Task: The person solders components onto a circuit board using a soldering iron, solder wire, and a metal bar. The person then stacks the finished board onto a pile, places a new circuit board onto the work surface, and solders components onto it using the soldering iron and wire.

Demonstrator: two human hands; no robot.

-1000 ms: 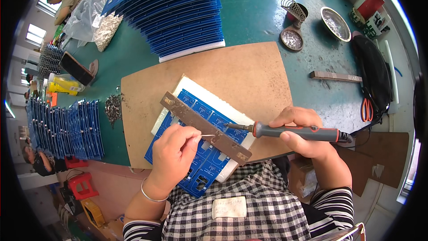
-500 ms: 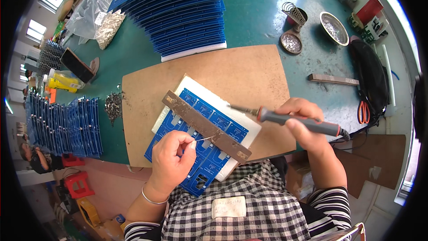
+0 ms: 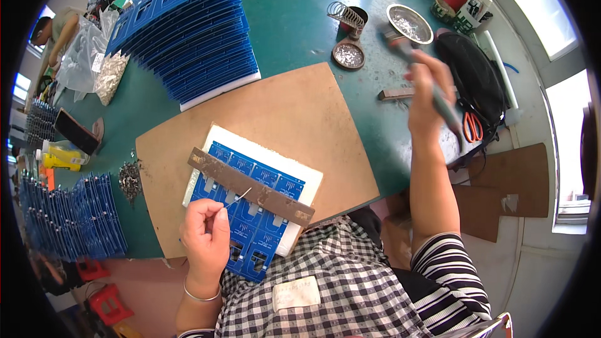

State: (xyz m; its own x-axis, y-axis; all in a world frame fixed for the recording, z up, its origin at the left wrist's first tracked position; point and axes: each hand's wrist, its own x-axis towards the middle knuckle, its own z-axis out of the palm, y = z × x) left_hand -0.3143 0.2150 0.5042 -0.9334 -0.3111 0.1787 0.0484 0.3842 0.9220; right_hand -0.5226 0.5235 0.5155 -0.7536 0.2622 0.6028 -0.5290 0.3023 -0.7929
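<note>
My left hand (image 3: 208, 235) pinches a thin piece of solder wire (image 3: 238, 198) between thumb and forefinger, its tip over a flat brown metal bar (image 3: 253, 188). That bar lies diagonally across a blue circuit board panel (image 3: 255, 233), which rests on a white foam pad (image 3: 314, 180). Out to the far right, my right hand (image 3: 431, 91) is closed round a soldering iron (image 3: 447, 112). The iron is blurred by motion, its front end pointing toward a metal bowl (image 3: 410, 24) with silvery bits in it.
A brown board (image 3: 300, 112) lies under the foam pad. Behind it rises a tall stack of blue panels (image 3: 200, 50); more panels (image 3: 75, 216) stand at left. A coil iron stand (image 3: 349, 53), a metal block (image 3: 394, 94), orange-handled scissors (image 3: 472, 126) and a black bag (image 3: 471, 69) are at right.
My right hand has swung the soldering iron away from the panel, up and right toward the bowl. My left hand still pinches the solder wire over the panel. The whole view has shifted.
</note>
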